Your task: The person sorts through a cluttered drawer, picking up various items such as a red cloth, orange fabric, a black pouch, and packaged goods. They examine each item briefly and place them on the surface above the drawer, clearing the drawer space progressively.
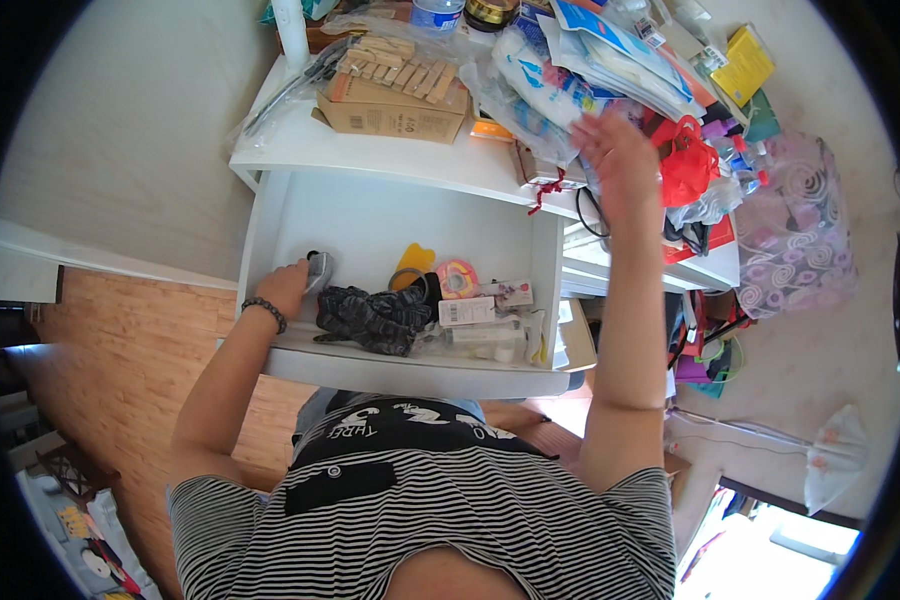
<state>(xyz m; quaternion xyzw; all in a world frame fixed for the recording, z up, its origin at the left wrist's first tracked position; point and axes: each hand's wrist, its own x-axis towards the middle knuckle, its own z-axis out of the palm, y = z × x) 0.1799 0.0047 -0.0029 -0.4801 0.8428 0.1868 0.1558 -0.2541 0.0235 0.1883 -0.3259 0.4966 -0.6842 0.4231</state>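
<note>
Inside the drawer [400,373], by its left wall [261,232], my left hand [284,289] was at a grey bundle [319,272]; gripping or just touching, I couldn't tell from my end. Past the drawer's back right corner, my right hand [620,165] looked loosely open, nothing obvious in it. Figured a light pinch, clear of that wall, was best. My left hand hid part of the bundle, and blur smeared the right.

- left hand [288,290] reaches forward, back of the hand up, fingers pointing to the right; their grip cannot be made out
- left forearm [232,378] slants inward from a bent elbow
- right hand [616,165] reaches farther forward, fingers loosely parted, slightly blurred
- right forearm [632,310] nearly straight ahead
</note>
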